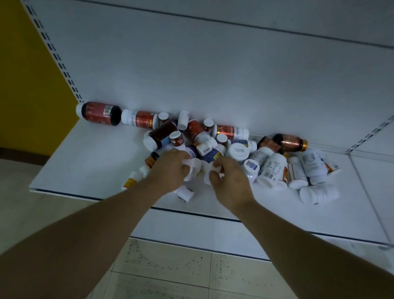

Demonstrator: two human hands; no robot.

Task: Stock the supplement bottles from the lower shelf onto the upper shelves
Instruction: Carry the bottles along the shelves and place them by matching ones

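Several supplement bottles lie in a heap (215,141) on the white lower shelf (91,164), most on their sides. They are white, dark brown and red-labelled. My left hand (169,170) reaches into the front of the heap and its fingers curl round a small white bottle (193,165). My right hand (230,180) is beside it, fingers curled round another small white bottle (209,174). My hands hide both bottles in part. A large dark bottle with a red label (98,116) lies at the far left against the back panel.
The white back panel (221,68) rises behind the heap, with slotted uprights at left (46,40) and right (386,121). A yellow wall (13,76) stands to the left. Larger white bottles (307,172) lie to the right. Tiled floor (169,277) lies below the shelf edge.
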